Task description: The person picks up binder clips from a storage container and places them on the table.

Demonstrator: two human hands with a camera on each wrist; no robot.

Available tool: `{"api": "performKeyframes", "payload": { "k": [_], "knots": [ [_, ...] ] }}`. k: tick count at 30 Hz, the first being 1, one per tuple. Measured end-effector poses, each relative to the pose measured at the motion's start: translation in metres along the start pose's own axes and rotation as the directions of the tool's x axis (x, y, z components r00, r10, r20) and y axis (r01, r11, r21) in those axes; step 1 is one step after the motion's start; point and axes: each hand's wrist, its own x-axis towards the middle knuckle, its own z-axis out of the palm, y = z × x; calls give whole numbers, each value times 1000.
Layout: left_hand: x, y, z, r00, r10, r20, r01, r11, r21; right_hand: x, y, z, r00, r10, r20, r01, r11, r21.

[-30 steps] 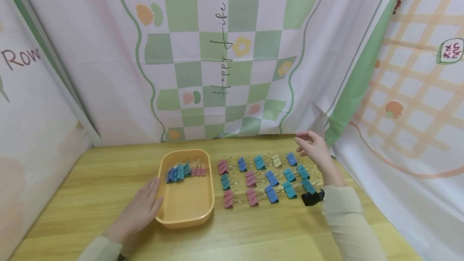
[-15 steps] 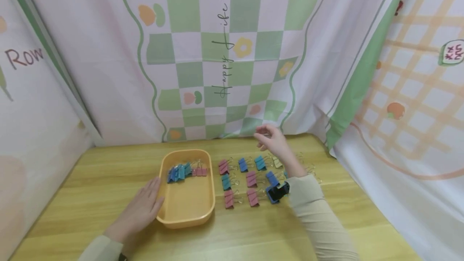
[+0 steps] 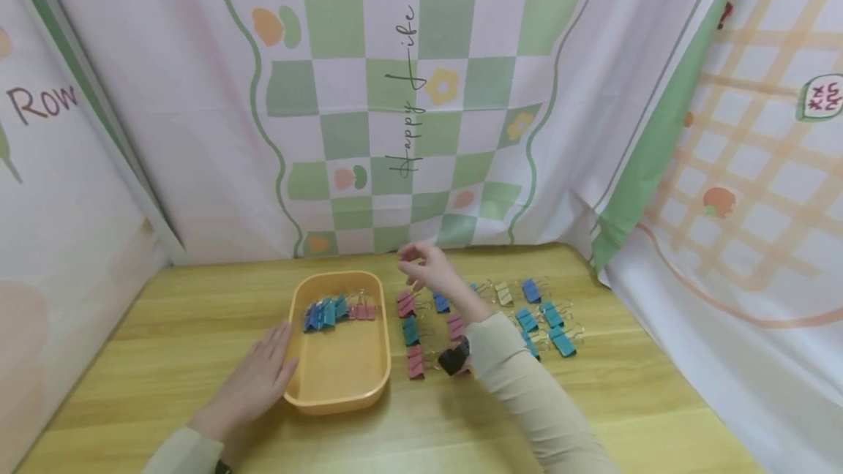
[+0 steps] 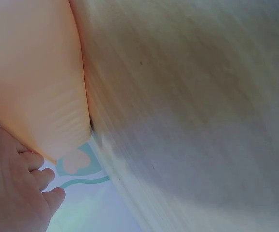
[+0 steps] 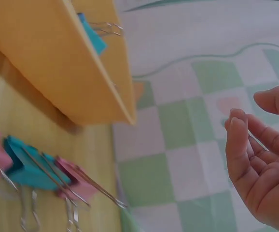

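Observation:
The left hand (image 3: 253, 379) lies with straight fingers along the left side of a yellow-orange tray (image 3: 336, 368); in the left wrist view its fingertips are at the tray's wall (image 4: 38, 87). Inside the tray sit blue and teal binder clips (image 3: 323, 314) and pink binder clips (image 3: 362, 311). My right hand (image 3: 431, 269) hovers above the back of the clip rows, just right of the tray. Its fingers are loosely bent, thumb apart from the index finger, with nothing visible between them in the right wrist view. Beneath it are a pink binder clip (image 3: 405, 303) and a teal one (image 3: 410, 330).
Several more binder clips spread rightward in rows, including a yellow one (image 3: 503, 293), a blue one (image 3: 530, 290) and a teal one (image 3: 562, 341). The right forearm hides some of them. Behind the wooden table (image 3: 632, 401) hangs a green checked curtain (image 3: 388, 108).
The right hand has swept left from the far right end of the clip rows to beside the tray, uncovering the right-hand clips. The left hand and tray have stayed put.

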Motion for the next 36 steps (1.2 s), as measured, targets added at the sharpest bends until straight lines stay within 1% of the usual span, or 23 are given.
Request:
{"api": "performKeyframes", "payload": {
  "k": [1, 4, 8, 9, 16, 25, 29, 34, 36],
  "knots": [
    [0, 0, 0, 1000, 1, -2, -1, 1000, -1, 0, -3, 4, 1000, -1, 16, 1, 1000, -2],
    [0, 1, -1, 1000, 10, -12, -10, 1000, -10, 6, 2, 17, 999, 15, 41, -14, 999, -35],
    [-1, 1, -1, 1000, 15, -16, -15, 1000, -16, 24, 26, 35, 998, 41, 50, -38, 997, -73],
    [-1, 1, -1, 1000, 16, -16, -16, 1000, -16, 25, 27, 39, 997, 46, 55, -42, 996, -78],
    [-1, 1, -1, 1000, 22, -20, -22, 1000, -20, 33, 33, 59, 995, 66, 77, -66, 998, -2],
    [-1, 0, -1, 1000, 21, -22, -22, 1000, -15, 38, 35, 75, 991, 96, 94, -97, 995, 2],
    [0, 1, -1, 1000, 17, -18, -17, 1000, -13, 40, 36, 79, 989, 110, 101, -106, 994, -37],
    [0, 1, -1, 1000, 16, -19, -17, 1000, -7, 43, 36, 83, 989, 117, 91, -102, 983, -151],
    [-1, 1, 0, 1000, 17, -19, -17, 1000, -3, 43, 36, 84, 985, 138, 101, -121, 980, -155]
  ]
}}
